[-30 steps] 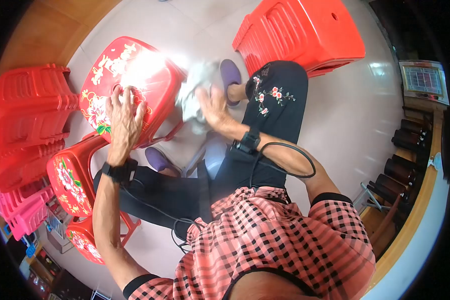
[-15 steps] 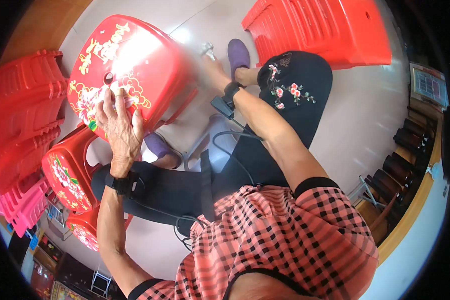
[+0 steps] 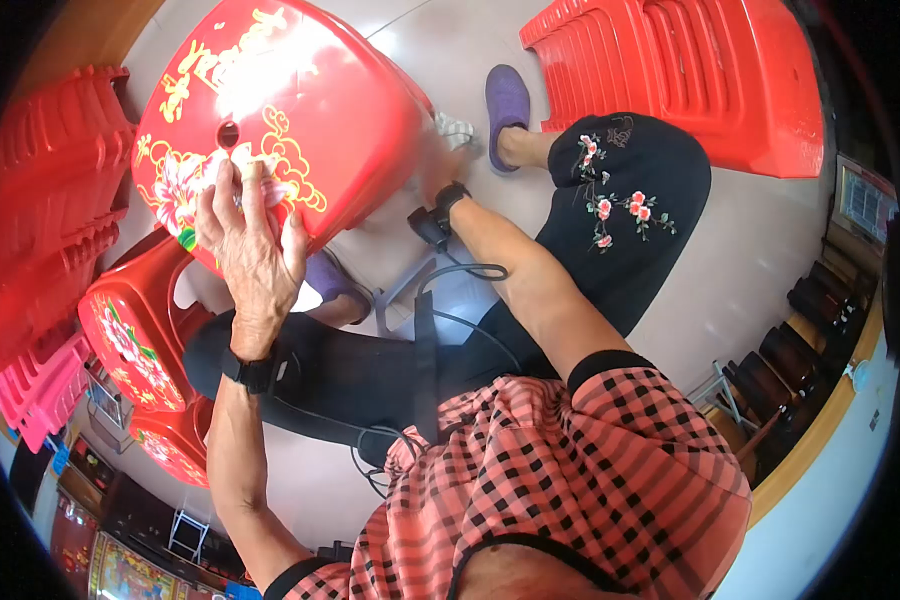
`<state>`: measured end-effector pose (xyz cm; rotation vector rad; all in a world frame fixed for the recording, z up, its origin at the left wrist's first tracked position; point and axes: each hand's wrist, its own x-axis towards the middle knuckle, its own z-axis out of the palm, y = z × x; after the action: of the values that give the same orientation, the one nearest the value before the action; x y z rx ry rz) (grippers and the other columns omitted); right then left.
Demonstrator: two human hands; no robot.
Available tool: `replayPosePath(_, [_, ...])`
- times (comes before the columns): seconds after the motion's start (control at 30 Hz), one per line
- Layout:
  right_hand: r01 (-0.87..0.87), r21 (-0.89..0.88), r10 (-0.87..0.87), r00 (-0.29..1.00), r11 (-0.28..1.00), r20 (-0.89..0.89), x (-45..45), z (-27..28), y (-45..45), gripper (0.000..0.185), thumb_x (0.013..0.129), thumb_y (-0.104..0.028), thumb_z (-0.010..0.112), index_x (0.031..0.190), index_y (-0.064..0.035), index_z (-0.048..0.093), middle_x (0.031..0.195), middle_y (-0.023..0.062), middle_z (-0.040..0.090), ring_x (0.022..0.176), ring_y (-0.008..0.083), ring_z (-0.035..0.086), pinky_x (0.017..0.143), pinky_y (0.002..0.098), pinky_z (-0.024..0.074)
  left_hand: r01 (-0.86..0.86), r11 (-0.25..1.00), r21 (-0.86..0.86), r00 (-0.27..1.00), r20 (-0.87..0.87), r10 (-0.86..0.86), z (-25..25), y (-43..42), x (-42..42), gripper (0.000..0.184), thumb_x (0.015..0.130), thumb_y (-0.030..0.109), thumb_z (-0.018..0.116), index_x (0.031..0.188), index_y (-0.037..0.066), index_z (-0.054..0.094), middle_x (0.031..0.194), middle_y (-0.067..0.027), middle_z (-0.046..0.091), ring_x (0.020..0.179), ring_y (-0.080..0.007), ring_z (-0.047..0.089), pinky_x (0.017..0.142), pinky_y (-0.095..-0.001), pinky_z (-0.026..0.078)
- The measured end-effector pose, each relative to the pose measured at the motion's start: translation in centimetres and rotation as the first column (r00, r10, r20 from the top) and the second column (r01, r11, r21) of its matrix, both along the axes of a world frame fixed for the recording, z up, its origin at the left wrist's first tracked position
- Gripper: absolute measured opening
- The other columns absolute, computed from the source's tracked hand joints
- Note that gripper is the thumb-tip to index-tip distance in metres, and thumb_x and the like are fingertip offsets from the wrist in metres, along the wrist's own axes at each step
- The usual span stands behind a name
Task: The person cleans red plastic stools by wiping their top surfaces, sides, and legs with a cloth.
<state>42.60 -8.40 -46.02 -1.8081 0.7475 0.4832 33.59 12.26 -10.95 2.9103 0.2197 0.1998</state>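
Observation:
My left hand (image 3: 253,250) rests with spread fingers on the flowered top of a red stool (image 3: 360,110), just below the round hole in its seat. Beside the stool's right side is my right hand (image 3: 448,170), blurred and partly hidden, with its fingers against a whitish cloth (image 3: 454,131). The cloth shows only in part past the stool's edge. Yellow lettering and a bright glare cover the upper part of the seat. Dark bands with a cable are on both wrists.
Stacked red stools (image 3: 690,80) lie on their side at the upper right. More red stools (image 3: 55,210) and a pink one (image 3: 40,390) are at the left. Two flowered stools (image 3: 130,345) stand below the main one. Dark bottles (image 3: 795,350) line a right-hand shelf.
The red stool looks larger and tipped more toward me. My right hand with the cloth has moved from the stool's near right side to lower behind its edge. My left hand remains on the seat.

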Motion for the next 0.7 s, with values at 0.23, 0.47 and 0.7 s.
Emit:
replayPosePath(0.23, [-0.025, 0.040, 0.021, 0.995, 0.999, 0.101, -8.3, 4.5, 6.2, 0.052, 0.093, -0.036, 0.046, 0.130, -0.0001, 0.042, 0.126, 0.0193, 0.054, 0.118, 0.0324, 0.052, 0.102, 0.0463, 0.0400, -0.008, 1.000, -0.007, 0.997, 0.071, 0.009, -0.1, -0.1, 0.4, 0.059, 0.083, 0.031, 0.061, 0.137, 0.010, 0.047, 0.143, -0.0180, 0.036, 0.127, -0.0394, 0.032, 0.108, -0.0522, 0.022])
replayPosePath(0.47, [-0.124, 0.570, 0.366, 0.869, 0.812, -0.332, -13.3, 11.6, 9.8, 0.038, 0.095, -0.028, 0.045, 0.123, -0.0018, 0.049, 0.120, 0.0148, 0.059, 0.115, 0.0293, 0.055, 0.100, 0.0495, 0.0418, -0.030, 0.999, 0.026, 0.996, 0.090, 0.027, -0.7, 0.1, 0.3, 0.051, 0.088, 0.023, 0.054, 0.137, 0.009, 0.046, 0.140, -0.0180, 0.040, 0.129, -0.0378, 0.035, 0.108, -0.0499, 0.023])
replayPosePath(0.7, [0.256, 0.874, 0.490, 0.747, 0.413, -0.450, -8.7, 23.6, 7.5, 0.028, 0.101, -0.020, 0.044, 0.123, -0.0046, 0.052, 0.121, 0.0097, 0.061, 0.109, 0.0248, 0.060, 0.095, 0.0473, 0.0481, -0.009, 1.000, -0.024, 0.987, 0.158, 0.012, -1.5, 0.6, 0.4, 0.042, 0.088, 0.023, 0.052, 0.128, 0.007, 0.053, 0.137, -0.0220, 0.043, 0.125, -0.0430, 0.035, 0.105, -0.0561, 0.026])
